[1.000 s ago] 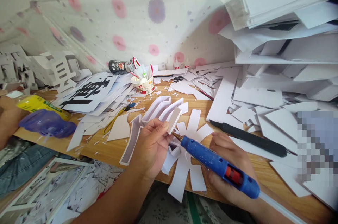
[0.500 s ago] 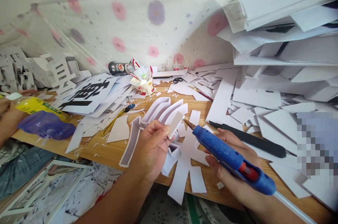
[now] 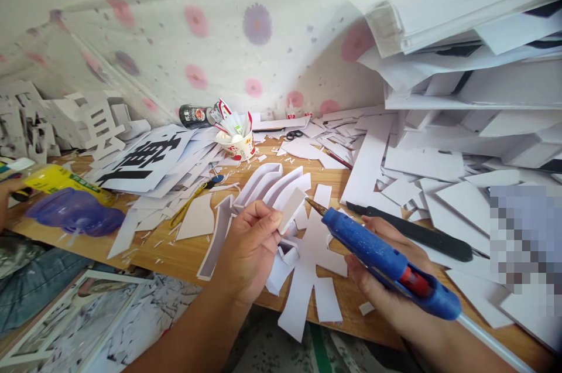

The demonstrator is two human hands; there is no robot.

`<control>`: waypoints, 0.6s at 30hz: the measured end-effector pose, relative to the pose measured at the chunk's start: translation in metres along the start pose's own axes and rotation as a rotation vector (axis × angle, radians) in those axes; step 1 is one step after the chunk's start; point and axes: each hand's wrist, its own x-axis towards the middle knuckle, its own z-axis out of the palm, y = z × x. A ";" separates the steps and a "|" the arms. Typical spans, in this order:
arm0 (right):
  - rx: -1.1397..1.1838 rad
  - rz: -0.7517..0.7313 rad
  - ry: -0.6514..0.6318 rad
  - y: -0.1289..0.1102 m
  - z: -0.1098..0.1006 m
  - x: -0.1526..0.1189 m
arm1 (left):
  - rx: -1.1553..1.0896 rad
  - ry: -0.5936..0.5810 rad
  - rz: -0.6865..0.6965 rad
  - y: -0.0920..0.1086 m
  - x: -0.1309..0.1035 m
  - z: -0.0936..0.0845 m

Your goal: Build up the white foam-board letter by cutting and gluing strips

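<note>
White card strip (image 3: 293, 210) is staying pinched in my left hand (image 3: 252, 238); my right hand (image 3: 376, 295), gripping the blue plastic glue-gun (image 3: 369, 249), is probably moving gluing up the strip.

Bold black Chinese characters are printed on a white sheet (image 3: 153, 157) that is laid at a slant on the counter (image 3: 169, 257), but their exact reading cannot be settled from this angle. Small white characters are borne, beside a round reddish picture, by a dark can (image 3: 189, 116) lying on its side, and red print is carried by the white cup (image 3: 236, 149) next to it, both too small to be made out. Pale marks are shown on small red labels (image 3: 291, 116) farther back, likewise illegible.
</note>
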 end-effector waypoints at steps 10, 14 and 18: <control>-0.021 0.035 -0.037 0.009 0.004 -0.008 | 0.062 0.015 -0.003 0.003 -0.002 -0.001; -0.043 0.152 -0.028 0.013 0.007 -0.011 | 0.128 0.023 0.028 0.005 -0.001 -0.007; 0.131 0.392 0.059 0.012 0.004 -0.013 | 0.400 0.044 0.204 0.018 0.006 -0.023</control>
